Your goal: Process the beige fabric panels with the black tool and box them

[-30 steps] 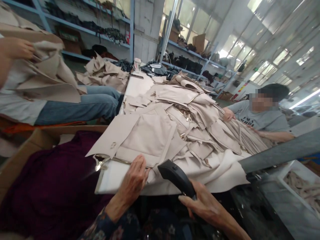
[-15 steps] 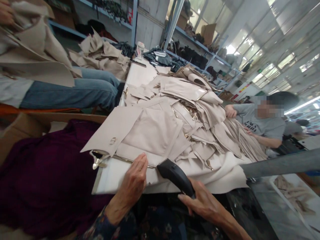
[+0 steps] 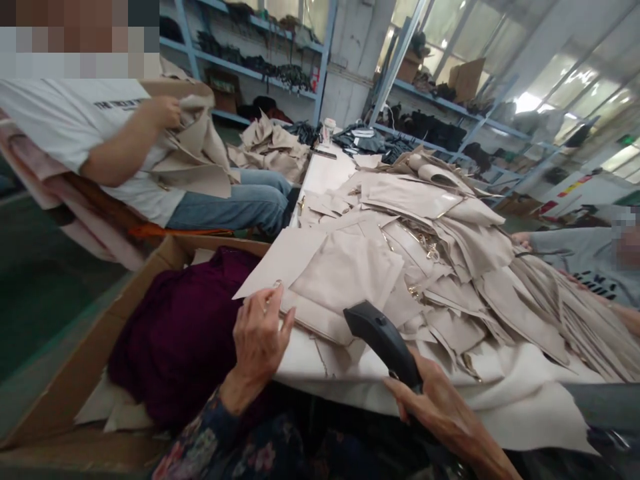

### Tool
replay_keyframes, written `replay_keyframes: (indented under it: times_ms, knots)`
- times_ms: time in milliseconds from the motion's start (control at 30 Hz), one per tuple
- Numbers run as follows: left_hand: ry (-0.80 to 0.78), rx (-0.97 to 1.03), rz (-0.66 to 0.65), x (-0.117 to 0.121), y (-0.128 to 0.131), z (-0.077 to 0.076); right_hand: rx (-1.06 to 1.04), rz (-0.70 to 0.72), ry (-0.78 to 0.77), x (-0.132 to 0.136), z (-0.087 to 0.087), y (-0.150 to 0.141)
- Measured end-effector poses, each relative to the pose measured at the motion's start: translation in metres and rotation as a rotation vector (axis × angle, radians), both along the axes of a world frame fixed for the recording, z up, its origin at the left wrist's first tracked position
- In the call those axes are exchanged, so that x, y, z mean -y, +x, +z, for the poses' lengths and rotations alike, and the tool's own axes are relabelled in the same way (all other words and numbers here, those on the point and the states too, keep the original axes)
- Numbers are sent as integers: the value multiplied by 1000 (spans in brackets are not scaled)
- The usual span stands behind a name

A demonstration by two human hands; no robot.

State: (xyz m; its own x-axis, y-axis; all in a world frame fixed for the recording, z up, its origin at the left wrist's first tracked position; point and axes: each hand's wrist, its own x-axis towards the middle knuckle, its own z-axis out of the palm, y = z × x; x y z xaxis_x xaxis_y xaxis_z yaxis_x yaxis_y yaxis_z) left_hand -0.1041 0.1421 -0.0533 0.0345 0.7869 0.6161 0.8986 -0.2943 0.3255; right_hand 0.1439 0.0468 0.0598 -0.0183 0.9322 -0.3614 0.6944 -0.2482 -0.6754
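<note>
- While purple cloth lies in box far L, L hand is at nr-L corner of beige panel, grip half-curled; can't tell if pinching.
- Panel lies on table, nr edge.
- R hand grip closed round blk tool, tip by panel's nr-R corner.
- Beige pcs piled R.

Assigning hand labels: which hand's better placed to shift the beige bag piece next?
Likely the left hand: it's at the near-left end of the beige bag piece; the right hand grips a black handheld tool.
</note>
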Motion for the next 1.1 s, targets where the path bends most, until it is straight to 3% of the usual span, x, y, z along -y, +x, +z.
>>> replay_keyframes:
  times_ms: [67,167,267,433,667,933,1100]
  knots:
    - [-132,-32,99,-13,-14,2,-9,12,-9,4,2,-2]
    - [-229,79,-3,-26,-25,-1,-56,48,-10,1,2,-8]
    - [-266,363,-110,-30,-29,-4,-94,109,10,-11,-1,-19]
    - [-523,933,-136,-29,-35,-5,-174,204,-21,-37,-13,-40]
    - [-621,1375,-208,-27,-33,2,-250,297,31,-66,-20,-67]
    - [-659,1524,-235,-27,-35,1,-243,280,50,-59,-21,-65]
    - [-680,1527,-329,-27,-39,3,-255,260,105,-74,-18,-83]
